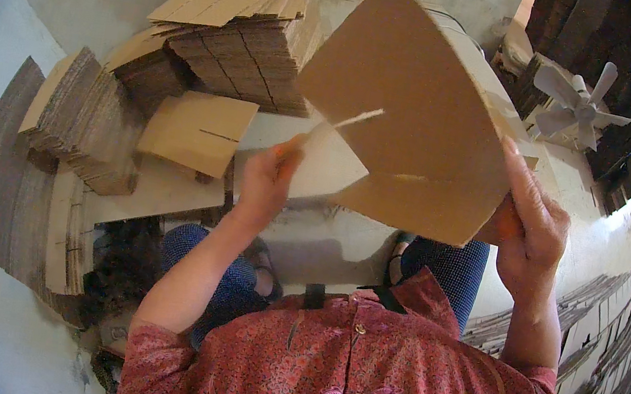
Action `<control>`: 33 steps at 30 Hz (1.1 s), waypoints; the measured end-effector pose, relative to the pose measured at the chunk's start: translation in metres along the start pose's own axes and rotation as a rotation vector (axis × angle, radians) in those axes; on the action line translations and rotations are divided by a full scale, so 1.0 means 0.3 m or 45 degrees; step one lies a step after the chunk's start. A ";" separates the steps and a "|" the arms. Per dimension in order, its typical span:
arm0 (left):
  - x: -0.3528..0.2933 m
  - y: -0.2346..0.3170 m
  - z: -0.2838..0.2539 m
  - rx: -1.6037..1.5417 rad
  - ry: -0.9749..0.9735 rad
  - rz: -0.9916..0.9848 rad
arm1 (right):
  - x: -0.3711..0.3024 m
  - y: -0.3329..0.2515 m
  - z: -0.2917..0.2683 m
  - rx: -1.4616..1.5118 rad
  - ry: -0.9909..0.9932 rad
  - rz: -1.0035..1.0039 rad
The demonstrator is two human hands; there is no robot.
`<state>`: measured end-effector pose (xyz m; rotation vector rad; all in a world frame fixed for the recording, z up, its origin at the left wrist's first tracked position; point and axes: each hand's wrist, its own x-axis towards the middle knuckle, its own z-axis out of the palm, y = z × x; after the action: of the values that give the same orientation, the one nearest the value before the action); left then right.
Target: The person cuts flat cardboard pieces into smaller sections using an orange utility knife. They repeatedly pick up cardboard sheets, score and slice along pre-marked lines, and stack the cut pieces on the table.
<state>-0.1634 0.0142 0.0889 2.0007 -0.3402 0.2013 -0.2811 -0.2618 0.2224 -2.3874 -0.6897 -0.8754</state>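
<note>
A large brown cardboard sheet [435, 109] is held up tilted in front of me, with a slit in its left part and another short slit lower down. My right hand [535, 226] grips its right edge, thumb on the near face and the other fingers mostly hidden behind. My left hand [269, 178] is closed on a paler cardboard piece [328, 168], which meets the sheet near the left slit. Whether the two are joined there I cannot tell.
Tall stacks of slotted cardboard [243, 56] stand at the far left, beside more stacks [90, 123]. A loose slotted piece [199, 131] lies nearer. A white fan [581, 110] stands at the far right. Cardboard strips [591, 320] lean at the right, and my knees are below.
</note>
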 end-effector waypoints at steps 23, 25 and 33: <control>-0.036 -0.067 0.031 -0.021 0.052 0.192 | 0.027 -0.051 -0.014 0.010 -0.072 0.005; -0.035 -0.053 0.036 -0.109 0.062 0.154 | 0.032 -0.059 -0.015 -0.002 -0.062 0.029; -0.036 -0.066 0.034 -0.012 0.059 0.204 | 0.024 -0.053 -0.023 -0.061 -0.039 -0.005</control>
<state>-0.1673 0.0148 0.0647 1.9567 -0.4712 0.3459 -0.2890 -0.2520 0.2364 -2.4470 -0.6929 -0.8679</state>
